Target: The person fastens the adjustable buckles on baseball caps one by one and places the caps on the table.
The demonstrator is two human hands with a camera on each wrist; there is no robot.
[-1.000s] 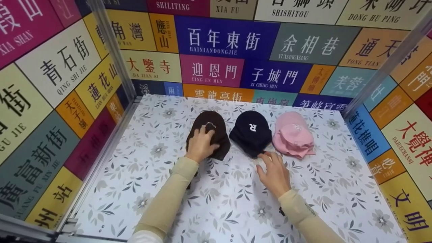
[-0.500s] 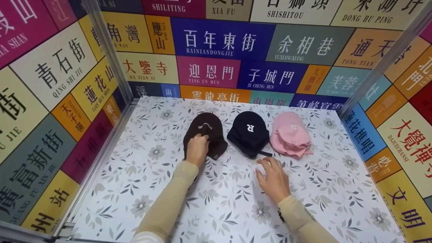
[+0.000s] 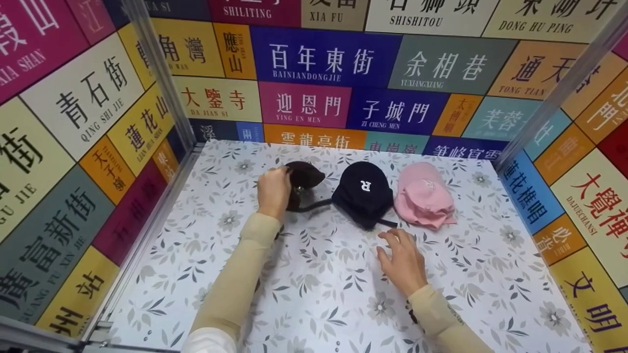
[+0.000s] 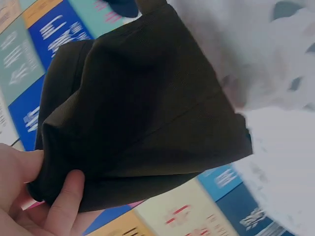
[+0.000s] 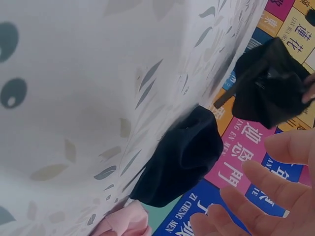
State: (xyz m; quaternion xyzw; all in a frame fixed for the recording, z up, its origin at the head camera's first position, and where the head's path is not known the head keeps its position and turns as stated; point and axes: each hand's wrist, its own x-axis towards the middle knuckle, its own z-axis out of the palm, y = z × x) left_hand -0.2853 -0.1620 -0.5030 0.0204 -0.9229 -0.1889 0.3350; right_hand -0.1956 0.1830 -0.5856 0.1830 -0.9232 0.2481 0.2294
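A dark brown cap (image 3: 305,175) hangs from my left hand (image 3: 274,190), which pinches its edge between thumb and fingers. In the left wrist view the brown cap (image 4: 142,108) is folded and creased, with the thumb and a finger on its lower left corner. Its strap dangles toward the navy cap (image 3: 364,196), which lies on the table with a white letter R on its front. To the right of that lies a crumpled pink cap (image 3: 426,196). My right hand (image 3: 403,261) is just in front of the navy cap, fingers loosely bent, holding nothing.
The table (image 3: 324,294) has a white cover printed with grey leaves and flowers. Panels of coloured signs (image 3: 324,54) stand behind and on both sides. Metal posts (image 3: 167,73) rise at the corners.
My left hand has gripped the brown cap and lifted and tilted it off the table, moving slightly up and left. The navy and pink caps stay put; my right hand barely moves.
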